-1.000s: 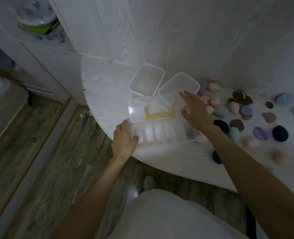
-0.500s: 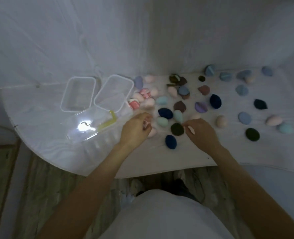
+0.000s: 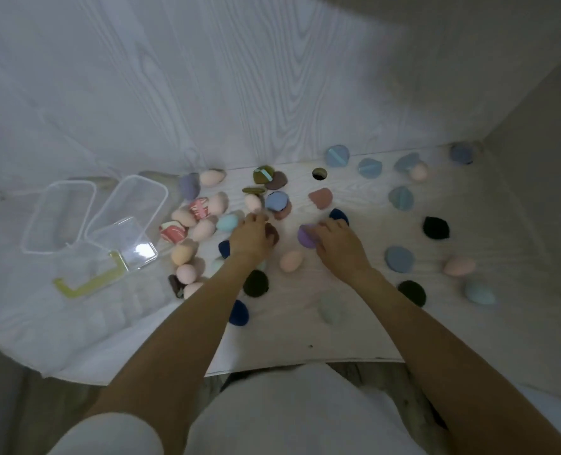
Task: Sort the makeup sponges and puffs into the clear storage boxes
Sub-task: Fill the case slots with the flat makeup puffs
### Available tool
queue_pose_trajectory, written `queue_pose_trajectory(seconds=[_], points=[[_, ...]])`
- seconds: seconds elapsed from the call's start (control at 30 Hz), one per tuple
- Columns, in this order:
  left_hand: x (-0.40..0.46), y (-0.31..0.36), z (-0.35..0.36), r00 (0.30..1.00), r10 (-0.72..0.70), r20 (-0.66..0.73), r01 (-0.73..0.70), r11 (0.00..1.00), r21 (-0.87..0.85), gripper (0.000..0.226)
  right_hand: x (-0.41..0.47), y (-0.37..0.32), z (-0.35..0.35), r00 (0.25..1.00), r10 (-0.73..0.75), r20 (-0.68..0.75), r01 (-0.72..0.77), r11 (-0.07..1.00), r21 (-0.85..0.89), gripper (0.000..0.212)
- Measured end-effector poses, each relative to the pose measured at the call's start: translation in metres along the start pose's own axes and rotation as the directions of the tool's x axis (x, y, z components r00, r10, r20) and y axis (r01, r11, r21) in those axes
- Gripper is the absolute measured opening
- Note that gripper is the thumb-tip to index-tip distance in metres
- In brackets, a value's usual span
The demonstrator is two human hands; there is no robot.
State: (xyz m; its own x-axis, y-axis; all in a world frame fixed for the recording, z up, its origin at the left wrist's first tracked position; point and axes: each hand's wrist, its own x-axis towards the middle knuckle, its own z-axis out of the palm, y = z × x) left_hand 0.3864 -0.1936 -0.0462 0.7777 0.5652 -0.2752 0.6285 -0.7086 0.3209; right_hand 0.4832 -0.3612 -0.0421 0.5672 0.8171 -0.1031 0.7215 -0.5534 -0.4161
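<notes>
Both hands had left the clear boxes [image 3: 95, 221] at the table's [image 3: 305, 326] left for the scattered sponges, the left hand [image 3: 251, 238] closing on a brown puff [image 3: 272, 233], the right hand [image 3: 336, 239] on a purple puff [image 3: 305, 236], so picking had begun.

Whole surface is a pale white desk [image 3: 305, 330] with a faint woodgrain pattern, and the wall panel [image 3: 239, 77] behind it has the same whitish grain. Sponges are mostly peachy pink, like the egg one [image 3: 291, 261] dead centre, plus a red-and-white marbled one [image 3: 173, 232] at about 9 o'clock, a teal one [image 3: 227, 222], a purple puff [image 3: 306, 236] and a dark brown puff [image 3: 272, 232]. Out toward 3 o'clock there's a black puff [image 3: 435, 227] and a dusty blue puff [image 3: 399, 259], at 12 a light blue puff [image 3: 337, 156] with a paler stripe, and the clear boxes [image 3: 60, 216] at 9 have a yellow-green handle [image 3: 87, 282].
</notes>
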Motion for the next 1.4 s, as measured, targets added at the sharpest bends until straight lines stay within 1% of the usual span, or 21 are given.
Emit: queue_pose_trajectory(seconds=[0.07,0.1,0.13,0.17,0.23,0.3,0.4,0.47,0.5,0.57,0.63,0.67,0.73,0.8,0.87,0.93,1.03,1.1,1.17,1.23,1.4], points=[[0.008,0.003,0.007,0.997,-0.071,0.040,0.069,0.996,0.048,0.052,0.015,0.008,0.009,0.987,-0.077,0.140,0.089,0.993,-0.079,0.053],[0.011,0.004,0.010,0.994,-0.088,0.057,0.085,0.995,0.056,0.053,0.019,0.010,0.011,0.966,-0.113,0.235,0.144,0.982,-0.119,0.056],[0.015,0.007,0.013,0.993,-0.099,0.068,0.093,0.993,0.078,0.054,0.023,0.013,0.011,0.939,-0.135,0.316,0.192,0.969,-0.158,0.055],[0.019,0.010,0.015,0.992,-0.104,0.073,0.095,0.989,0.110,0.053,0.028,0.013,0.012,0.923,-0.149,0.354,0.225,0.957,-0.185,0.050],[0.023,0.012,0.016,0.992,-0.098,0.079,0.087,0.987,0.137,0.046,0.035,0.013,0.012,0.934,-0.158,0.321,0.245,0.937,-0.250,0.037],[0.023,0.013,0.013,0.996,-0.056,0.068,0.052,0.997,0.059,0.033,0.042,0.011,0.012,0.955,-0.185,0.231,0.245,0.933,-0.265,0.026],[0.010,0.009,-0.003,0.996,0.027,-0.082,-0.042,0.980,-0.194,0.018,0.049,0.007,0.008,0.976,-0.188,0.108,0.203,0.966,-0.158,0.025],[-0.009,0.005,-0.021,0.983,0.040,-0.178,-0.101,0.932,-0.349,0.018,0.047,0.003,0.000,0.988,-0.143,-0.062,0.140,0.989,-0.049,0.020],[-0.021,0.001,-0.030,0.973,0.034,-0.227,-0.127,0.901,-0.414,0.019,0.044,-0.003,-0.007,0.979,-0.113,-0.168,0.120,0.992,0.034,0.016],[-0.050,-0.017,-0.046,0.953,-0.044,-0.301,-0.126,0.845,-0.521,0.021,0.035,-0.022,-0.017,0.967,-0.019,-0.255,0.079,0.971,0.227,0.013],[-0.081,-0.042,-0.055,0.932,-0.189,-0.308,-0.044,0.786,-0.616,0.022,0.024,-0.047,-0.023,0.967,0.087,-0.241,0.032,0.894,0.447,0.015],[-0.096,-0.058,-0.058,0.913,-0.274,-0.303,0.006,0.752,-0.659,0.022,0.018,-0.063,-0.023,0.970,0.114,-0.215,0.013,0.856,0.516,0.015],[-0.123,-0.089,-0.060,0.850,-0.444,-0.284,0.096,0.660,-0.745,0.020,0.008,-0.093,-0.016,0.983,0.131,-0.129,-0.029,0.804,0.594,0.017],[-0.141,-0.116,-0.058,0.779,-0.571,-0.259,0.153,0.574,-0.805,0.017,0.001,-0.119,-0.002,0.992,0.124,-0.034,-0.071,0.746,0.662,0.020],[-0.155,-0.140,-0.056,0.743,-0.629,-0.227,0.208,0.540,-0.816,0.012,-0.004,-0.145,0.014,0.994,0.105,0.037,-0.100,0.705,0.702,0.022],[-0.158,-0.154,-0.055,0.747,-0.642,-0.174,0.262,0.524,-0.810,0.010,-0.008,-0.164,0.026,0.993,0.097,0.075,-0.121,0.707,0.697,0.023],[-0.156,-0.167,-0.053,0.771,-0.619,-0.146,0.311,0.567,-0.763,0.017,-0.012,-0.185,0.037,0.991,0.090,0.097,-0.132,0.727,0.673,0.024],[-0.150,-0.170,-0.051,0.808,-0.574,-0.131,0.332,0.629,-0.703,0.020,-0.013,-0.193,0.039,0.992,0.096,0.082,-0.127,0.746,0.654,0.026],[-0.145,-0.171,-0.048,0.852,-0.508,-0.123,0.339,0.716,-0.610,0.021,-0.015,-0.197,0.041,0.992,0.097,0.076,-0.123,0.774,0.621,0.027],[-0.138,-0.174,-0.044,0.887,-0.444,-0.128,0.321,0.790,-0.523,0.023,-0.017,-0.199,0.043,0.994,0.091,0.065,-0.112,0.788,0.605,0.028],[-0.133,-0.179,-0.039,0.919,-0.341,-0.196,0.256,0.897,-0.361,0.018,-0.012,-0.212,0.046,0.998,0.039,0.051,-0.062,0.788,0.612,0.029]])
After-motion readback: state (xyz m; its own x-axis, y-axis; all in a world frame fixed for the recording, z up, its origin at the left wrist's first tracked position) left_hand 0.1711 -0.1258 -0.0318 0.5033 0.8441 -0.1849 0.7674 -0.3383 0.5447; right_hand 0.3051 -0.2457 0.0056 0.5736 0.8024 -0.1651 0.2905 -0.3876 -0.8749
